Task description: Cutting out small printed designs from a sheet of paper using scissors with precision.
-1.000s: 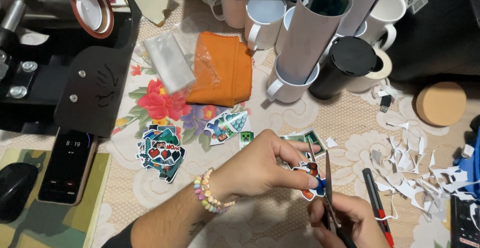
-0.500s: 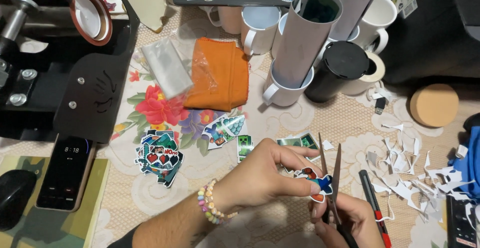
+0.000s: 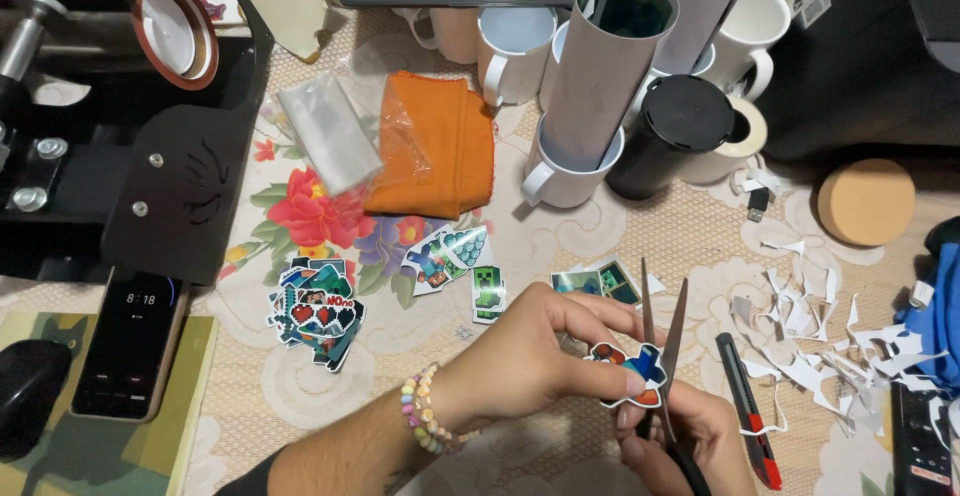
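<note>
My left hand (image 3: 530,356), with a bead bracelet on its wrist, pinches a small colourful sticker cut-out (image 3: 628,368) between thumb and fingers. My right hand (image 3: 690,441) grips a pair of scissors (image 3: 660,331) at the bottom edge. The blades point up and stand slightly apart, right beside the sticker. Cut stickers lie on the floral tablecloth: a pile (image 3: 315,306) at the left, a few (image 3: 455,256) in the middle, and a sheet piece (image 3: 600,281) just above my fingers.
A red and black utility knife (image 3: 748,406) lies right of my hands among white paper scraps (image 3: 830,326). Behind are white mugs (image 3: 560,171), a black tumbler (image 3: 665,136), an orange cloth (image 3: 440,146), a cork disc (image 3: 866,201), a mug press (image 3: 110,126), a phone (image 3: 128,341), a mouse (image 3: 25,391).
The scissor blades have moved from the sticker's edge and now stand apart. My left hand has turned the sticker slightly. The view shifted down a little.
</note>
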